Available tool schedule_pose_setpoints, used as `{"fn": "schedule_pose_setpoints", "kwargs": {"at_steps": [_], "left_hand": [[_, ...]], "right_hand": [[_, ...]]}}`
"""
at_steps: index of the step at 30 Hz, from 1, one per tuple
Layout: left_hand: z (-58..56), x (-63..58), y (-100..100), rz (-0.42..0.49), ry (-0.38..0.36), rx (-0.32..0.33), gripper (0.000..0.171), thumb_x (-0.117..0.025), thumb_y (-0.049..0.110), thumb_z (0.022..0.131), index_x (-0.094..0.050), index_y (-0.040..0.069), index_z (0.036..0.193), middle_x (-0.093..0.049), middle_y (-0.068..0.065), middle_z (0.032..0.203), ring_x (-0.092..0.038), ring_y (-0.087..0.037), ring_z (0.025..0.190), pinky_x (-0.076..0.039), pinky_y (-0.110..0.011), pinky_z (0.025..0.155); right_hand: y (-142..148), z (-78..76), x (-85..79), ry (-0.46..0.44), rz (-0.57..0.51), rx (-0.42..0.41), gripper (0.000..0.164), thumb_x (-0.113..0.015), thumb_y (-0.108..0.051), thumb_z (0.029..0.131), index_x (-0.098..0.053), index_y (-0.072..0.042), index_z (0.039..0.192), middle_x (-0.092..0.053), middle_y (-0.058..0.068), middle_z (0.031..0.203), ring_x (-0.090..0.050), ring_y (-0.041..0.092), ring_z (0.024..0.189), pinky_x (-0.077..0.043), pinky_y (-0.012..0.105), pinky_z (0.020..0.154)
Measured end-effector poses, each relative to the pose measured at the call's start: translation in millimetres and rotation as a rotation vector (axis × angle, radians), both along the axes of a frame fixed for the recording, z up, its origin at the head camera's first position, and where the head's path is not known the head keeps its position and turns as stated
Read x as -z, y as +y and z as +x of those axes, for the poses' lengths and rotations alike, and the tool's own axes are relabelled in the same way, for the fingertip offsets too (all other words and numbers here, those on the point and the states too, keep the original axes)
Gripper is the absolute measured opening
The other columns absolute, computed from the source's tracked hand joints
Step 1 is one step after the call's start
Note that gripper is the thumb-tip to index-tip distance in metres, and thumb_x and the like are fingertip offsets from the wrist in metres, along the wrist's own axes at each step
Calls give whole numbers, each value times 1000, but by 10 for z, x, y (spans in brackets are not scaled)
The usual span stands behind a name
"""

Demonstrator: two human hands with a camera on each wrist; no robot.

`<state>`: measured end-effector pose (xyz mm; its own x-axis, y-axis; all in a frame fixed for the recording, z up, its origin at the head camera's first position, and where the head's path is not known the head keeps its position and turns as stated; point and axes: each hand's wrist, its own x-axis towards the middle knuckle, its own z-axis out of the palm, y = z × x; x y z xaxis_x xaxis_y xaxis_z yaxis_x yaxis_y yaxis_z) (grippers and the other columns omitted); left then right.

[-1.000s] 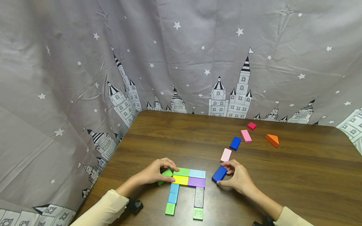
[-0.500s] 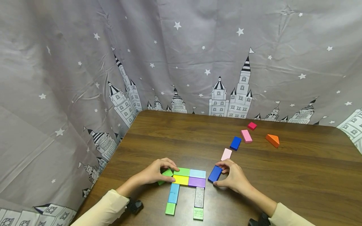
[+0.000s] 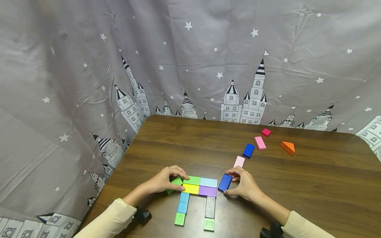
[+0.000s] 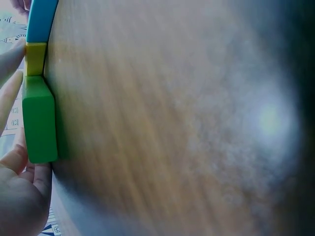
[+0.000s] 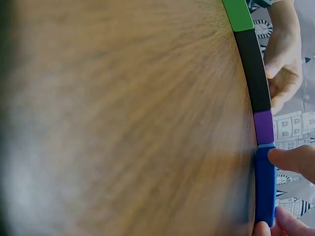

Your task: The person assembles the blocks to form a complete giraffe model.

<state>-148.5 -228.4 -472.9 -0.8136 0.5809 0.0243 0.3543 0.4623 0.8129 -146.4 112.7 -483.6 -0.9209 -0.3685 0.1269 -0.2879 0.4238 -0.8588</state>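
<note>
Sliding in from the right in the head view, the royal-blue rectangular block (image 3: 225, 182) has reached the purple rectangular block (image 3: 207, 191), the gap between them nearly gone. The right hand's (image 3: 245, 185) fingers are clamped on the blue one; the left hand's (image 3: 163, 180) curl round a green block (image 3: 177, 181). An orange triangular block (image 3: 287, 148) lies toward the back-right corner of the brown wood-grain tabletop (image 3: 184, 148), a grey castle-print curtain (image 3: 190, 62) behind. Left wrist: green meets yellow block (image 4: 35, 59), glare beyond. Right wrist: thumb and fingers pinch blue; whether it touches purple, can't tell.
</note>
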Motion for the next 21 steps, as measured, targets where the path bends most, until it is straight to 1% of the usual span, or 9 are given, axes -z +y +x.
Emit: {"fn": "schedule_pose_setpoints", "kwargs": {"at_steps": [9, 16, 21], "left_hand": [[9, -29, 9, -3, -10, 1, 32, -85, 17, 81, -76, 7, 110, -65, -3, 115, -56, -16, 108, -47, -32, 89], [2, -31, 18, 2, -30, -6, 32, -85, 15, 81, -76, 8, 110, -64, -2, 115, -56, -17, 108, -48, -32, 90], [6, -25, 2, 10, -20, 2, 31, -85, 15, 81, -76, 7, 110, -65, -4, 114, -57, -18, 107, -48, -32, 89]], "right_hand": [[-13, -17, -30, -9, -50, -42, 59, -95, -1, 57, -68, 9, 109, -64, 13, 105, -63, 25, 92, -57, 33, 81], [-18, -27, -40, -16, -65, -65, 59, -94, 2, 57, -68, 10, 109, -63, 15, 106, -63, 28, 97, -56, 34, 83], [-24, -36, -35, -14, -65, -77, 59, -94, 2, 57, -68, 10, 109, -63, 15, 107, -62, 29, 99, -56, 33, 84]]}}
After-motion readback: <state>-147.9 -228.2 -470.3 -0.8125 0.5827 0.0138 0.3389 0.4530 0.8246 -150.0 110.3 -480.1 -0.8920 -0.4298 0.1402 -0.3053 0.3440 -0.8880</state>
